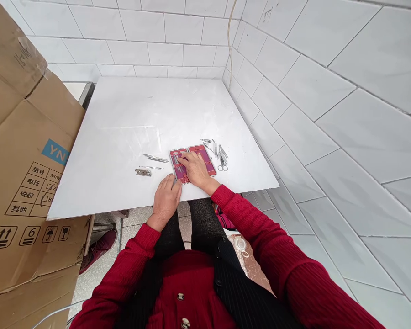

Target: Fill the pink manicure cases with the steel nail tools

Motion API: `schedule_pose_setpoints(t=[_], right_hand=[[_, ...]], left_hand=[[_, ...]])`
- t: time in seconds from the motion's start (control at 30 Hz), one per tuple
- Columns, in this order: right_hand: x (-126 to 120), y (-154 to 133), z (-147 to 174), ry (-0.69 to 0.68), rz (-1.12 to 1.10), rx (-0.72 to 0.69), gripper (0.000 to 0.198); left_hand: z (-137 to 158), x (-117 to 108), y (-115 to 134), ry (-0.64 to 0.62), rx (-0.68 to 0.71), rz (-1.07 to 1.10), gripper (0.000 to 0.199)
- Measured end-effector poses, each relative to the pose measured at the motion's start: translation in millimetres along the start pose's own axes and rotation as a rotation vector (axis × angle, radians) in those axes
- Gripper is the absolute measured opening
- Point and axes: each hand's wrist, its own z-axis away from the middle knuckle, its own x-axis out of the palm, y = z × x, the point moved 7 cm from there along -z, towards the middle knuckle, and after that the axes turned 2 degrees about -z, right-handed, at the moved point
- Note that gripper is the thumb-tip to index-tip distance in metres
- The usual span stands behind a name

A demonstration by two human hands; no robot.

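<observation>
A manicure case (212,170) lies unfolded on the white table, red and purple inside, with slim metal tools under straps in its left half. My left hand (167,197) has its fingers curled at the case's near left corner, gripping the edge. Across the middle of the case rests my right hand (196,170), fingers stretched out and thumb apart, touching the left half near the tools. It covers part of the inside. Nail clippers (143,172) and thin metal tools (155,158) lie to the left. Small scissors (222,167) and other metal tools (222,153) lie close to the right edge.
The white tabletop (123,105) reaches to tiled walls (144,27) behind and on the right. A tall cardboard box (17,137) stands against its left side. A cable (229,41) hangs in the far corner. A shoe (99,249) is on the floor at lower left.
</observation>
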Motion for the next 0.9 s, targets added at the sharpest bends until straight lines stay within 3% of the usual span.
schedule_pose_setpoints(t=[0.63, 0.9], right_hand=[[-2.8, -6.4, 2.5, -0.007, 0.009, 0.009, 0.044], [-0.3, 6.4, 0.4, 0.063, -0.112, 0.049, 0.046]], left_hand=[[1.1, 1.6, -1.6, -0.008, -0.027, 0.035, 0.025], [1.2, -0.6, -0.4, -0.002, -0.022, 0.031, 0.024]])
